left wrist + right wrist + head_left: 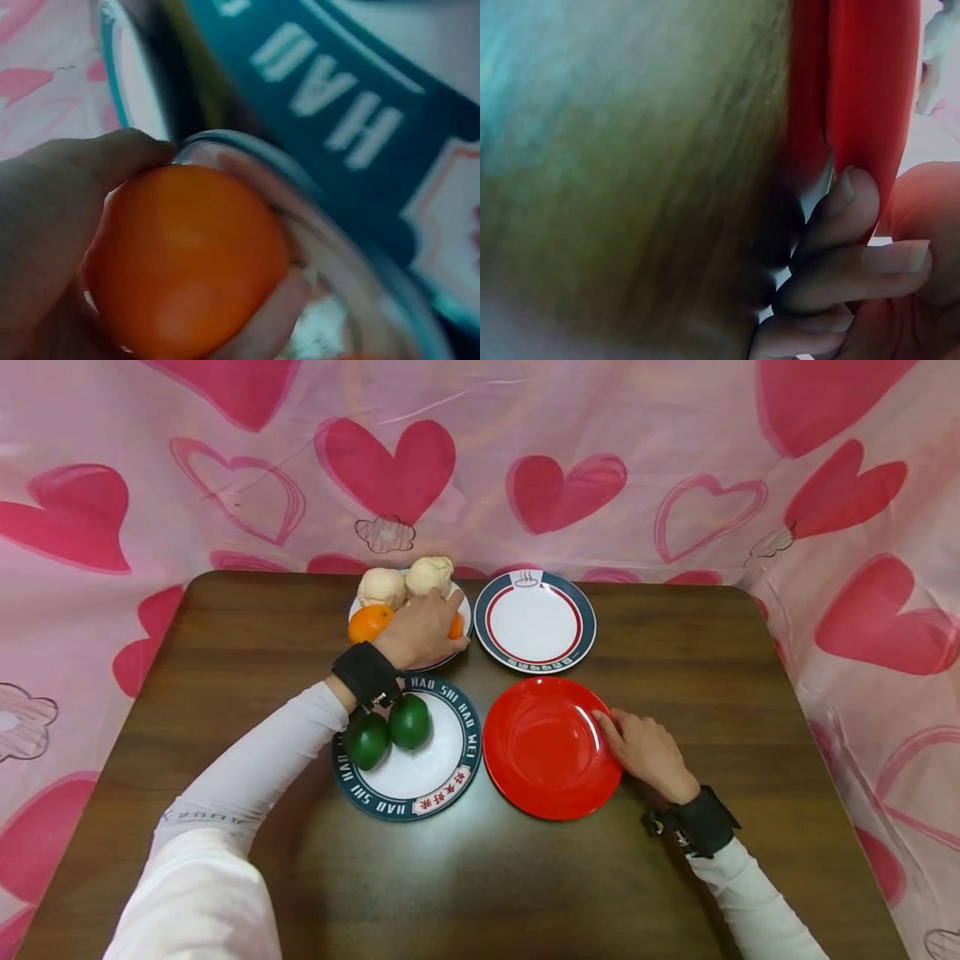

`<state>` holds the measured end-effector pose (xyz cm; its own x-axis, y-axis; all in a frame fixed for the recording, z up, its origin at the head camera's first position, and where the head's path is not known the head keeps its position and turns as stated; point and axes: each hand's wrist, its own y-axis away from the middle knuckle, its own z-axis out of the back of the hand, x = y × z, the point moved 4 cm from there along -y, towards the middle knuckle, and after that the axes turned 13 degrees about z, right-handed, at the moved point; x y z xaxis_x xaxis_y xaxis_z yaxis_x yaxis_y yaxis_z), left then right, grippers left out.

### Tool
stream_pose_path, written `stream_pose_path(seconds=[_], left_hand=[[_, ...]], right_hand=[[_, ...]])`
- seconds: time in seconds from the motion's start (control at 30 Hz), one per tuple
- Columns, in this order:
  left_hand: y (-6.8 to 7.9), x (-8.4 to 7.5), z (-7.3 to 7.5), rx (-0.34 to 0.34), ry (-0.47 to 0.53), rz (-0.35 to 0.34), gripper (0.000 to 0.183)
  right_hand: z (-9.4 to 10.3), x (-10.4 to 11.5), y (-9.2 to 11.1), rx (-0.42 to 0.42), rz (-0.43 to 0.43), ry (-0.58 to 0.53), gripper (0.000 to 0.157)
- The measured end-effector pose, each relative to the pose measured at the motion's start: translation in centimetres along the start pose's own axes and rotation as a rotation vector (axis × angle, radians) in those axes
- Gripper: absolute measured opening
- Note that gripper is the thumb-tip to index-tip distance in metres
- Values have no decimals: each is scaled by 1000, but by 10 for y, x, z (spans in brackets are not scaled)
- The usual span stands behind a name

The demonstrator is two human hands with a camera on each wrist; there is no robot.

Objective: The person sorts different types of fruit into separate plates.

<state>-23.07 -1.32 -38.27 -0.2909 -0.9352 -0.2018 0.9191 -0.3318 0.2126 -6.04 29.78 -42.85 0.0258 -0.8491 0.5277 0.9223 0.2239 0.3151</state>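
Over the far left plate (469,625), my left hand (424,627) grips an orange (184,259), thumb on one side and a fingertip on the other. The hand covers most of that orange in the head view. Another orange (371,623) and two cream-coloured, bun-like lumps (382,588) lie on the same plate. My right hand (651,753) holds the right rim of a red plate (547,747), its thumb over the top edge. In the right wrist view, curled fingers (855,199) are at the plate's outer side.
Two dark green, smooth fruits (410,722) lie on the near left plate (465,727), partly behind my left wrist strap. A white plate with a blue rim (535,618) stands behind the red one. A heart-patterned cloth (480,460) hangs along the back of the wooden table (675,635).
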Motion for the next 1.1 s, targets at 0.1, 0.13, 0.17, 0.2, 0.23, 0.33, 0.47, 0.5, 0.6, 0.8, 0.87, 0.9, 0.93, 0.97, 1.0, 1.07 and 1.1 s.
stream_pose_path(seconds=[0.1,0.13,0.17,0.2,0.23,0.33,0.47,0.5,0.6,0.8,0.87,0.9,0.93,0.97,1.0,1.07,1.1], left_hand=[[-4,2,-7,13,42,11,79],[-5,3,-8,18,51,18,79],[-5,4,-9,20,59,24,79],[-5,5,-9,22,64,27,78],[-5,5,-9,24,65,25,77],[-5,4,-9,29,52,5,73],[-4,2,-9,29,30,-31,69],[-3,1,-9,23,28,-40,68],[0,-4,-6,-2,33,-71,64],[17,-33,15,-75,44,-165,61],[23,-45,22,-103,34,-200,60],[26,-52,24,-112,29,-219,59],[30,-58,26,-115,26,-233,60],[33,-64,28,-117,25,-248,59],[37,-71,29,-114,26,-259,60],[44,-83,31,-99,28,-285,60],[48,-90,31,-91,27,-298,60]], right_hand=[[1,-1,0,-4,-3,7,42],[1,0,0,-7,-1,13,43],[1,0,0,-10,-1,16,43],[2,1,0,-13,-1,17,43],[2,1,0,-15,-1,20,42],[2,2,0,-11,2,19,42],[3,3,0,-2,-2,19,43],[2,3,0,0,-2,19,43],[2,2,0,6,-8,18,43],[3,3,1,11,-17,31,42],[3,3,1,10,-16,24,43],[2,3,1,11,-15,20,43],[2,3,1,9,-13,19,43],[2,4,1,7,-10,19,43],[2,4,1,4,-6,21,44],[2,4,0,-2,3,31,44],[2,4,0,-2,3,34,44]])
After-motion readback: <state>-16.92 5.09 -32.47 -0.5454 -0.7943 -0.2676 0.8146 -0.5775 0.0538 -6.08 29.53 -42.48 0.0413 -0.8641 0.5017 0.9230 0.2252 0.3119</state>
